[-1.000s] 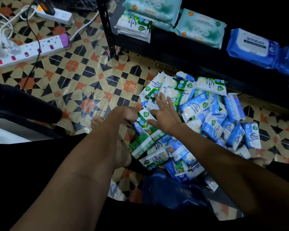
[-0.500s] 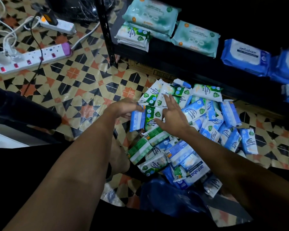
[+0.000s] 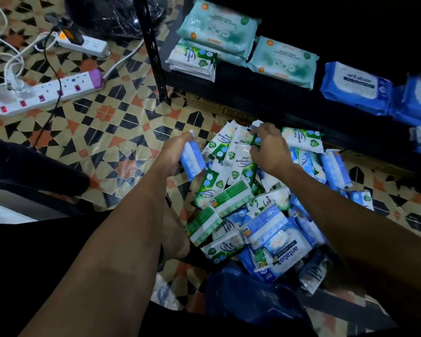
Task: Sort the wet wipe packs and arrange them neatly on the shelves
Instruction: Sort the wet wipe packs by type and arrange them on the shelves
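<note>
Over the pile (image 3: 253, 203), left hand (image 3: 173, 154) grips one blue pack (image 3: 192, 161); right hand (image 3: 269, 147) pinches one green pack (image 3: 241, 152).

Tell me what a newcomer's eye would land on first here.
First, the heap of wet wipe packs on the patterned tile floor, green and blue mixed. Over it, the left hand holds a small blue pack in its grip while the right hand pinches a green pack. Behind, the dark shelf carries teal packs and blue antabax packs.
</note>
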